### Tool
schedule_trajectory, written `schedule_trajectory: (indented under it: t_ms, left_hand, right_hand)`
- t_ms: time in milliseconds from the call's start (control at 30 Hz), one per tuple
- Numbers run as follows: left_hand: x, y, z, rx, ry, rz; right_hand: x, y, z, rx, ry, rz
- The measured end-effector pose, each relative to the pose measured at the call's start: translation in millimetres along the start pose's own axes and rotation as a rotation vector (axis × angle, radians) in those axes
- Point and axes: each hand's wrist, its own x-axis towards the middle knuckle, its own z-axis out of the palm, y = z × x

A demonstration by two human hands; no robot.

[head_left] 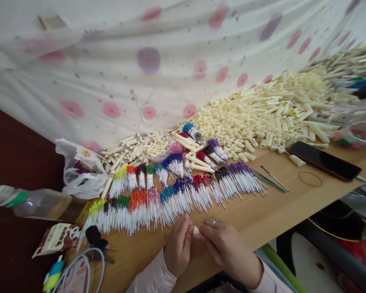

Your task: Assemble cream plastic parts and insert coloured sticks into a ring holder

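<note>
My left hand [178,246] and my right hand [224,244] meet at the near edge of the wooden table [262,211]. Both are closed in a pinch on a small cream plastic piece [196,230] held between them. A ring shows on a finger of the right hand. Just beyond my hands lie rows of thin white sticks with coloured tips [171,195], sorted by colour: green, orange, pink, blue, red, black, purple. Farther back spreads a large heap of cream plastic pieces [268,110].
A black phone [323,160] and a rubber band [310,179] lie at right, with tweezers [270,181] near the purple sticks. At left are a white plastic bag [79,171], a plastic bottle [27,203], keys [97,240] and a blue cable [79,264]. A dotted curtain [158,61] hangs behind.
</note>
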Motion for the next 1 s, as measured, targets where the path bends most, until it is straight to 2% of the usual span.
schedule_trajectory:
  t_ms: [200,467,567,733,1000]
  left_hand:
    - [-2.2,-1.0,1.5,-0.074,-0.008,-0.054]
    - [0.6,1.8,3.2,-0.150,-0.022,-0.260]
    - [5.4,3.0,3.4,-0.223,0.046,-0.342]
    - [8.8,0.1,1.6,-0.496,0.210,-0.449]
    - [10.9,-2.7,4.0,-0.921,0.316,-0.624]
  right_hand:
    - [2.5,-2.3,-0.3,0.101,-0.021,0.078]
    - [7.0,0.5,-5.7,0.164,-0.048,0.153]
    - [6.5,3.9,0.7,0.101,0.036,0.143]
    - [7.7,0.9,13.7,0.019,0.157,0.119]
    - [11.6,-4.4,15.8,0.005,0.236,0.041]
